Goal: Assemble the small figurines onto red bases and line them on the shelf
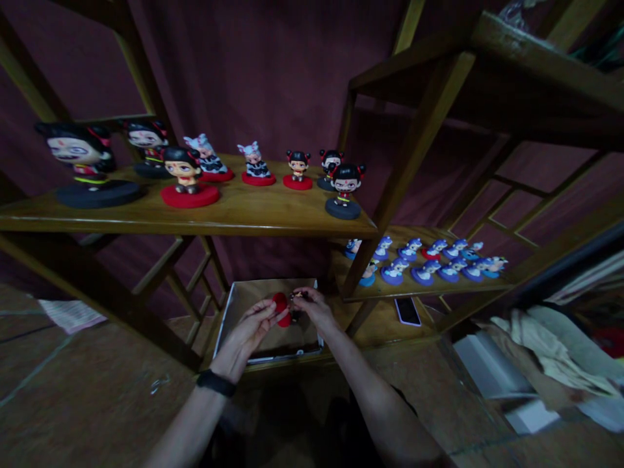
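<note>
Over an open shallow cardboard box point(240, 300), my left hand point(254, 327) is closed on a red round base point(281, 303), pinched between thumb and fingers. My right hand point(316, 309) pinches a small dark figurine point(298, 295) just to the right of that base. The figurine's details are blurred and partly behind my fingers. Whether it touches the base I cannot tell. Another patch of red shows below my left fingertips, and something dark lies near it in the box.
Several figurines on red or dark bases, such as a black-haired one point(344, 185), stand on the upper wooden shelf point(263, 211). Purple and blue figurines point(427, 272) fill a lower right shelf. A phone point(407, 311) lies below them. A wooden post point(414, 143) rises on the right.
</note>
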{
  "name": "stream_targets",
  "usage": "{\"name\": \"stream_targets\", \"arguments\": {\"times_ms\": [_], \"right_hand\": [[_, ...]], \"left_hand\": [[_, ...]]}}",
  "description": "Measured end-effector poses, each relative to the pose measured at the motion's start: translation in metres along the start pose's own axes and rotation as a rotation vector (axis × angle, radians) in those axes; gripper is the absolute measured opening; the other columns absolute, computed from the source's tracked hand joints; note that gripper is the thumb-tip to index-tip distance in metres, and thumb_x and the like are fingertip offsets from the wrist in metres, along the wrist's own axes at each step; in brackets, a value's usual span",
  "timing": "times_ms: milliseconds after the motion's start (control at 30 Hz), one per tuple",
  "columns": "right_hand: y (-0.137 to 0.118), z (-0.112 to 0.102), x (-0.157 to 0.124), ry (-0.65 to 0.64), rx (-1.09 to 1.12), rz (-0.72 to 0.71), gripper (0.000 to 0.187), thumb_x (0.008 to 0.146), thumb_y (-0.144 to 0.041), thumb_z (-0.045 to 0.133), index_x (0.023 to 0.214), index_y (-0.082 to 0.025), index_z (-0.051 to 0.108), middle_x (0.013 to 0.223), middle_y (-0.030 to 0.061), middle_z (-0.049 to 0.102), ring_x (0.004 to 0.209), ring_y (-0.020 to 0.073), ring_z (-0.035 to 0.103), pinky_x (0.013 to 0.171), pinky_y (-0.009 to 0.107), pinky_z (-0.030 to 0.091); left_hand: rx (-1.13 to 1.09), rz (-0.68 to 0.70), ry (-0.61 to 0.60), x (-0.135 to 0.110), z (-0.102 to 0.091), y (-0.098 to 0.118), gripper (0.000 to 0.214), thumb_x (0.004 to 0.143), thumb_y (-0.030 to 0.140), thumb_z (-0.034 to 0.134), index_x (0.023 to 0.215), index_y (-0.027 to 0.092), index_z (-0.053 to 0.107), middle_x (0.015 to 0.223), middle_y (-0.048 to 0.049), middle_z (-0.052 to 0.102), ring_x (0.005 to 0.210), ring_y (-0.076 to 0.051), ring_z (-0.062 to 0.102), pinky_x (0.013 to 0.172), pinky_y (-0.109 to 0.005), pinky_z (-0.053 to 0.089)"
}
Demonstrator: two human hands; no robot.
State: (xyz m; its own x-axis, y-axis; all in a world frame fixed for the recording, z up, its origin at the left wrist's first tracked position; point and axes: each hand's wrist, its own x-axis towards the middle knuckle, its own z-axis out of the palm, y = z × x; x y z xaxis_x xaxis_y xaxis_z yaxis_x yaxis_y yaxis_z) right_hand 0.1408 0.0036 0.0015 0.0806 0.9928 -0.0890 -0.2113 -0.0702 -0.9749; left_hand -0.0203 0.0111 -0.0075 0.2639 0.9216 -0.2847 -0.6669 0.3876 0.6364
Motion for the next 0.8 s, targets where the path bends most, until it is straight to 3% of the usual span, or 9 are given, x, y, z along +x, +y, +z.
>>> {"name": "stream_targets", "arguments": {"times_ms": [333,467,633,800], "right_hand": [[0.005,0.0,0.002,0.054,-0.033,0.024,0.025,0.062,-0.029,0.064,0.086,-0.021,0.063,0.081,-0.0021,0.06,0.069,0.0121,0.058,0.07,0.029,0.049],[0.007,-0.001,0.002,0.079,-0.005,0.073,0.023,0.06,-0.026,0.065,0.082,-0.021,0.062,0.081,-0.0026,0.059,0.069,0.0117,0.058,0.07,0.028,0.049],[0.0,0.001,-0.004,0.059,0.171,0.136,0.024,0.056,-0.023,0.069,0.077,-0.018,0.061,0.075,-0.0016,0.061,0.069,0.0116,0.059,0.071,0.029,0.05],[-0.002,-0.001,-0.005,-0.009,0.407,0.195,0.026,0.056,-0.022,0.072,0.077,-0.018,0.057,0.068,-0.0008,0.065,0.069,0.0139,0.062,0.07,0.032,0.052]], "left_hand": [[-0.025,0.026,0.128,0.005,0.002,-0.003,0.015,0.071,-0.005,0.054,0.07,0.008,0.06,0.074,-0.0082,0.066,0.075,-0.019,0.066,0.079,-0.041,0.054],[0.053,0.048,0.102,0.005,0.0,-0.002,0.014,0.065,-0.002,0.062,0.074,0.009,0.06,0.079,-0.0079,0.067,0.079,-0.018,0.065,0.081,-0.037,0.051],[0.548,0.275,0.057,0.002,0.004,-0.006,0.023,0.061,0.017,0.071,0.079,0.013,0.057,0.077,-0.0027,0.065,0.072,-0.014,0.062,0.074,-0.029,0.049],[1.206,0.646,-0.063,0.002,0.005,-0.009,0.021,0.07,0.021,0.061,0.089,0.017,0.055,0.096,-0.0062,0.059,0.088,-0.018,0.056,0.08,-0.035,0.046]]}}
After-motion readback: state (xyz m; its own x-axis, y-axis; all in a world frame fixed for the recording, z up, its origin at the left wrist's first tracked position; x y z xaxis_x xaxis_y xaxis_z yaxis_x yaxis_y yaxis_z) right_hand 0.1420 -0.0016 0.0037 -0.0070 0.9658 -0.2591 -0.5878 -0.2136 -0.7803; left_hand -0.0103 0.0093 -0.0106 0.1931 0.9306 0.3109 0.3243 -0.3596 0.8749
